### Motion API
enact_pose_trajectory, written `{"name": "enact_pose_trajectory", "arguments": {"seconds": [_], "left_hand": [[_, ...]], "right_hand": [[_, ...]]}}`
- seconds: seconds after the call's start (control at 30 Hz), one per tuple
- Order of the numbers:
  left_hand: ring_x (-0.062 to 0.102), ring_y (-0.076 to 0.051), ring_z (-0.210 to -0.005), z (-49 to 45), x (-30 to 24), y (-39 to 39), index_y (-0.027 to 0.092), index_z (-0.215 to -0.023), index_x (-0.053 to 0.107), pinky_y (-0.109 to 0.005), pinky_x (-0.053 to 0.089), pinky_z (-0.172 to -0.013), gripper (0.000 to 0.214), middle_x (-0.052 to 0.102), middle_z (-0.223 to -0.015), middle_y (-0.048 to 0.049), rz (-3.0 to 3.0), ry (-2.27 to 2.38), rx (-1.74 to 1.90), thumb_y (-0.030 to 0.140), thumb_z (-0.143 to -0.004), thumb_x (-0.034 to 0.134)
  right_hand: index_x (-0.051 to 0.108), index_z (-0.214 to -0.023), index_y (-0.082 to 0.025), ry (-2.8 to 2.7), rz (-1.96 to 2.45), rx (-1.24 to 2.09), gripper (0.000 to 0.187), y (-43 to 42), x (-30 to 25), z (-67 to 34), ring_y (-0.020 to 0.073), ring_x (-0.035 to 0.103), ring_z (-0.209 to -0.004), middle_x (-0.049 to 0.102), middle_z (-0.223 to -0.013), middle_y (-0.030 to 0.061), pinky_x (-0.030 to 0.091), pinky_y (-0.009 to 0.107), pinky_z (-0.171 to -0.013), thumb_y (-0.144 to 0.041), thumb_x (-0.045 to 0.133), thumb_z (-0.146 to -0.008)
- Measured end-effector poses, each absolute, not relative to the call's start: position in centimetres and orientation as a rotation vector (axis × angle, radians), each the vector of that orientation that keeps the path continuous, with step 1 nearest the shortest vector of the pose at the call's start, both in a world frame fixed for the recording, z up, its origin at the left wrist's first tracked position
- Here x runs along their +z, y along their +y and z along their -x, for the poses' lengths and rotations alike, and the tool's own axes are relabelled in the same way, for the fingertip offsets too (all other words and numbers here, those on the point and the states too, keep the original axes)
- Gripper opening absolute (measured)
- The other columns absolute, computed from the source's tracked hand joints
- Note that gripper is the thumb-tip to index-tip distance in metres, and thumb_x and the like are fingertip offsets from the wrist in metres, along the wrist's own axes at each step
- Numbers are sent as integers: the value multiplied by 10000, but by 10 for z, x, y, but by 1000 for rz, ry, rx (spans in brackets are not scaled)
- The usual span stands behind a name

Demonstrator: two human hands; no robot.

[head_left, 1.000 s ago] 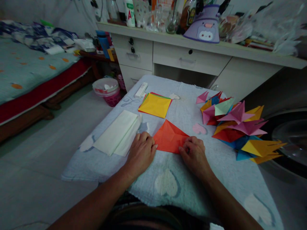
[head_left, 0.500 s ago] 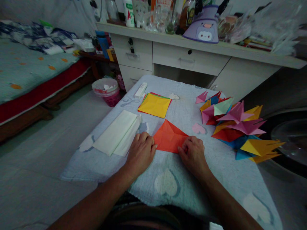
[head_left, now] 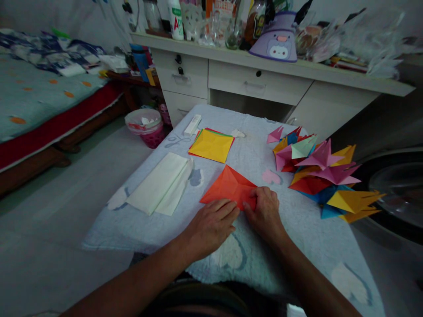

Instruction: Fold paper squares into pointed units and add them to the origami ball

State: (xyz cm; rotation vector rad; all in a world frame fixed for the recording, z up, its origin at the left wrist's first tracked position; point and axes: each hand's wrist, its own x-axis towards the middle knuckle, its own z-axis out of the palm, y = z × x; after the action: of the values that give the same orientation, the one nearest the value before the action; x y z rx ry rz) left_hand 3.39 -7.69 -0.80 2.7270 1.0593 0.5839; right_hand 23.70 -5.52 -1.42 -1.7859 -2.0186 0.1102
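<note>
An orange-red sheet of origami paper (head_left: 228, 185) lies on the cloth in front of me, folded, with creases showing across it. My left hand (head_left: 214, 224) lies over its lower edge, fingers stretched out and resting on the paper. At the paper's right corner, my right hand (head_left: 264, 207) has its fingers curled over the sheet and its thumb at the near edge, gripping it. Just beyond sits a stack of square papers (head_left: 212, 145) with a yellow sheet on top. Folded paper cranes (head_left: 324, 171) in several colours are heaped to the right.
A folded whitish cloth or paper (head_left: 161, 182) lies left of the orange sheet. Behind it is a small white box-like item (head_left: 193, 125). The table cover (head_left: 297, 259) is light blue with hearts. A white desk (head_left: 254, 83) stands behind; a pink bin (head_left: 147, 125) is on the floor.
My left hand has moved right from the paper's left corner to its lower edge near my right hand, its fingers now stretched out. My right hand stays at the right corner.
</note>
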Motion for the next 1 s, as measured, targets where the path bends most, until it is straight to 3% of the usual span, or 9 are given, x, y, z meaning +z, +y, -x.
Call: {"name": "enact_pose_trajectory", "arguments": {"seconds": [0.13,0.4,0.63,0.83,1.0], "left_hand": [[492,-241,-1261,-33,-8,-76,204,-1349,482,-415,399,-1087,490,568,-1378,-63,-2655,1105,489,339,-899,621],[490,-251,-1244,-35,0,-75,223,-1324,512,-422,394,-1078,463,569,-1375,-54,-2620,1110,417,334,-892,633],[467,-254,-1259,-35,-4,-75,216,-1341,501,-431,380,-1087,488,550,-1398,-52,-2646,1112,413,338,-889,638],[463,-265,-1259,-34,-2,-74,256,-1326,519,-448,390,-1075,452,540,-1401,-46,-2668,1102,384,337,-895,627],[469,-261,-1248,-34,-1,-73,255,-1323,520,-449,408,-1060,456,542,-1392,-50,-2672,1099,391,337,-889,634]], "right_hand": [[527,-1025,-177,-2025,1787,90,263,-56,-14,-237,270,482,-923,565,-1018,107,380,386,-787,-295,591,-798],[541,-979,-188,-1996,1876,35,237,-46,-13,-234,270,491,-884,584,-956,94,355,385,-762,-387,577,-856],[560,-959,-198,-1979,1904,12,196,-42,-10,-234,252,482,-842,587,-911,77,325,351,-719,-346,594,-835],[565,-962,-186,-1907,1803,211,169,-36,-12,-248,243,531,-851,627,-927,86,380,371,-768,-264,557,-812],[564,-1027,-176,-1911,1705,358,244,-43,-9,-254,256,548,-912,631,-987,98,415,407,-840,-305,554,-820]]}}
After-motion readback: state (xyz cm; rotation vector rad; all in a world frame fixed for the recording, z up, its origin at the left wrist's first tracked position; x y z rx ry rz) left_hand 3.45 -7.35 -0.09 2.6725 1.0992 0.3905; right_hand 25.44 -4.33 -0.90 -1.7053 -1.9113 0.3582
